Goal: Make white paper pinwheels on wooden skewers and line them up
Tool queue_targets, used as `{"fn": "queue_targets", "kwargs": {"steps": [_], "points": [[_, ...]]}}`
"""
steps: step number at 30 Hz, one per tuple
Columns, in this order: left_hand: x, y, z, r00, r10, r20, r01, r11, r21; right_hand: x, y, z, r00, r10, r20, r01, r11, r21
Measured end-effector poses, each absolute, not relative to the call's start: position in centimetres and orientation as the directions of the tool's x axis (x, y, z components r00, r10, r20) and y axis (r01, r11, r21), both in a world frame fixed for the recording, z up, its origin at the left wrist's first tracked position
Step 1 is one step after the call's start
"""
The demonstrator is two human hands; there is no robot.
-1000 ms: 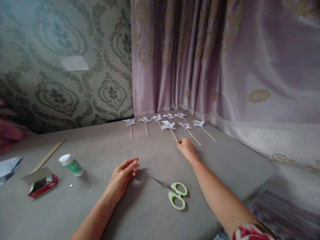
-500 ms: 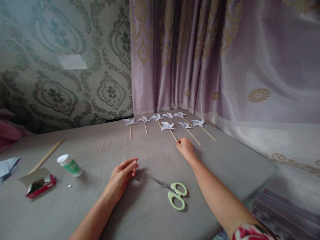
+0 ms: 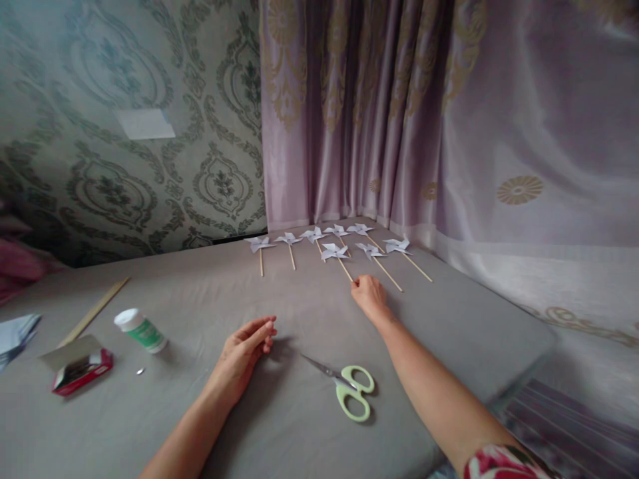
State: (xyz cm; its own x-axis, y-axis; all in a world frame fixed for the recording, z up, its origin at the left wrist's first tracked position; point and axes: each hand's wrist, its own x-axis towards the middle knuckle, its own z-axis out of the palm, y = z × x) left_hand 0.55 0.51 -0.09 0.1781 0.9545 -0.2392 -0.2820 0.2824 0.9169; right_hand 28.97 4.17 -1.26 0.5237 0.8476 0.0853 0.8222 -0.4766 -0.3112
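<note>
My right hand reaches far forward, its fingers closed on the lower end of a wooden stick. That stick belongs to a white paper pinwheel, which lies on the grey cloth with its blades pointing away from me. My left hand rests on the cloth at centre left, fingers loosely bent, with nothing visible in it. Between my forearms lies a pair of scissors with pale green handles, blades pointing left toward my left hand. Several more white pinwheels are spread around the held one.
Left of my left hand are a white and green bottle, an open red box, a small shiny piece, thin wooden sticks and folded paper. A purple curtain and patterned wall border the cloth-covered surface.
The view shifts slightly. My right hand stays closed on the pinwheel's stick with barely any movement, and my left hand rests in the same place.
</note>
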Motion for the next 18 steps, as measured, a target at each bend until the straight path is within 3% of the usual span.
{"fn": "queue_targets", "kwargs": {"steps": [18], "points": [[0.40, 0.60, -0.27, 0.190, 0.952, -0.241, -0.288, 0.289, 0.913, 28.36, 4.29, -0.96, 0.523, 0.844, 0.117, 0.827, -0.469, -0.311]]}}
